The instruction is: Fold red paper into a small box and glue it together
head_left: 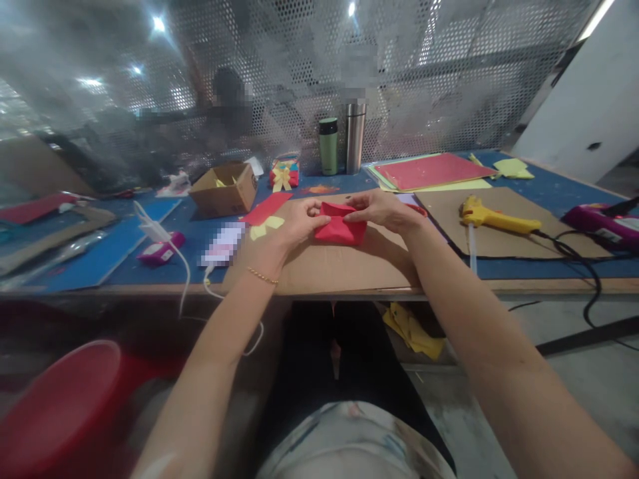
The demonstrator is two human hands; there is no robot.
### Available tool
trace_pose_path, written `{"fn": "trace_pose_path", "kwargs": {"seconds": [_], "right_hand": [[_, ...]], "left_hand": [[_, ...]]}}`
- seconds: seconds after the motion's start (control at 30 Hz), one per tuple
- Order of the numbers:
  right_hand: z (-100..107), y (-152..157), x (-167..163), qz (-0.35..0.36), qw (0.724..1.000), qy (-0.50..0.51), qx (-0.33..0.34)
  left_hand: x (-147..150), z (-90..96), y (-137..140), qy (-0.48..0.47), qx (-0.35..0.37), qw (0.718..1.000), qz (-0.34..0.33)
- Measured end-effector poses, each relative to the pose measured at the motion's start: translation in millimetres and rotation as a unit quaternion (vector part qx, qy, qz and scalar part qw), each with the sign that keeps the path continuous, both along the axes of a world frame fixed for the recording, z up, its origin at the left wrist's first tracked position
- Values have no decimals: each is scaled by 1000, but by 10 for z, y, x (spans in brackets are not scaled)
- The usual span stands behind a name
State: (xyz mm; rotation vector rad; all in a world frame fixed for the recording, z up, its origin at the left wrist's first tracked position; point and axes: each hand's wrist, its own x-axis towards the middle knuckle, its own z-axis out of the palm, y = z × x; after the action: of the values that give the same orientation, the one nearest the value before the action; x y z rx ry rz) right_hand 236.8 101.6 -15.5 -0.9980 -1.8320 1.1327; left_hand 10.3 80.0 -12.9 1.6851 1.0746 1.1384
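Observation:
A small folded red felt-like piece, shaped like a flat pouch, is held just above a sheet of brown cardboard. My left hand pinches its left side, thumb lying on the front. On the upper right edge, my right hand has its thumb and fingers closed on the same piece. The fingertips partly cover its top fold. Left of my left hand lie a pale yellow bow-shaped cutout and a flat red piece.
A yellow glue gun rests on cardboard at the right, its black cord trailing off the edge. Behind stand a green tumbler, a steel flask and a small open carton. Red and yellow sheets lie back right. A red stool stands lower left.

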Motion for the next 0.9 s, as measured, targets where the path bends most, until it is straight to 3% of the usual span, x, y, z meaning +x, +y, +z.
{"fn": "trace_pose_path", "kwargs": {"seconds": [0.13,0.33,0.47,0.67,0.9], "right_hand": [[-12,-1,-26,18,999,40,-15],[125,-155,-70,14,999,38,-5],[125,-161,-99,-3,999,49,8],[3,13,-100,-40,991,129,-9],[-32,0,-163,-15,986,156,-51]], "left_hand": [[-7,-27,29,-29,-17,999,-10],[13,-32,43,-137,-139,976,-96],[8,-54,81,-148,-175,969,-89],[-40,-93,186,-183,-100,977,-40],[-64,-102,222,-223,-61,972,-34]]}}
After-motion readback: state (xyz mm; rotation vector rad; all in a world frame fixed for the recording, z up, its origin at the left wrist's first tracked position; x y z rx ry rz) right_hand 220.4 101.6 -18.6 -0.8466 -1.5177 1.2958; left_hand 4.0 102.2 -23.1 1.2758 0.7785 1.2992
